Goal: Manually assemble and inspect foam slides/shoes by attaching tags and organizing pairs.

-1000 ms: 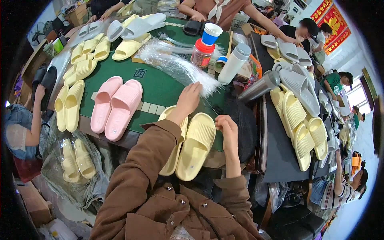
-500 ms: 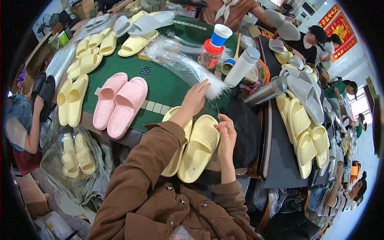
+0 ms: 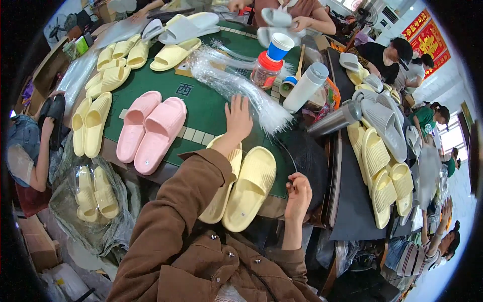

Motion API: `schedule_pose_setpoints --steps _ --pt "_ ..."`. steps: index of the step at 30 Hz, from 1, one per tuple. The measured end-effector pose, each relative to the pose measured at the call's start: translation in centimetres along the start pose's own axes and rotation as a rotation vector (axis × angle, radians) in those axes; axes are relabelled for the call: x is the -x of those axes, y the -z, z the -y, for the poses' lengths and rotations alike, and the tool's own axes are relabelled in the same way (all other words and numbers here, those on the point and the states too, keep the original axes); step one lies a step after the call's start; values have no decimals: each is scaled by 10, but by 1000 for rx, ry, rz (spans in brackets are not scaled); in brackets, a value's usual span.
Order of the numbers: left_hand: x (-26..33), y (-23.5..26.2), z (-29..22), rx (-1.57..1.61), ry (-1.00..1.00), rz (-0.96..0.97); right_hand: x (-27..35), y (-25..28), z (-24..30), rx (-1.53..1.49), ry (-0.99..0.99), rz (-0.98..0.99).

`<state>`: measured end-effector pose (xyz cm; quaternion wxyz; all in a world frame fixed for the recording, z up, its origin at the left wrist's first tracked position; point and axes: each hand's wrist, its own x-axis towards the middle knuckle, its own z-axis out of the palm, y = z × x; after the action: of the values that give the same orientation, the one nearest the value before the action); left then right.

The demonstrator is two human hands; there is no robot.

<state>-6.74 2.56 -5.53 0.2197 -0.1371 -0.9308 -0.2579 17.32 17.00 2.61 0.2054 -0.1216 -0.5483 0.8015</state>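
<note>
My left hand is spread open over the green mat, just left of a bundle of clear plastic strands. Between the pinched fingertips of my right hand is the end of a thin strand, which runs up toward the bundle. In front of me lies a pair of pale yellow slides; the right slide shows whole, while my left sleeve partly covers the left slide. A pair of pink slides rests to their left.
Beyond the bundle stand a red-lidded jar with a paper cup on top, a white bottle and a steel tumbler. More yellow slides lie left. Grey slides fill the dark right-hand table. Several people work around.
My left hand has come away from the bundle's end, moved left and spread open. My right hand has moved right and down, drawing the strand out. Across the table, a person now handles grey slides.
</note>
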Motion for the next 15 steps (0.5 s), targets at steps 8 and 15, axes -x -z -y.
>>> schedule_pose_setpoints --steps 8,15 --pt "-28 -1 50 -216 34 200 5 -7 -14 157 -134 129" --pt "-22 -5 59 -303 -58 116 19 3 22 7 -82 51"
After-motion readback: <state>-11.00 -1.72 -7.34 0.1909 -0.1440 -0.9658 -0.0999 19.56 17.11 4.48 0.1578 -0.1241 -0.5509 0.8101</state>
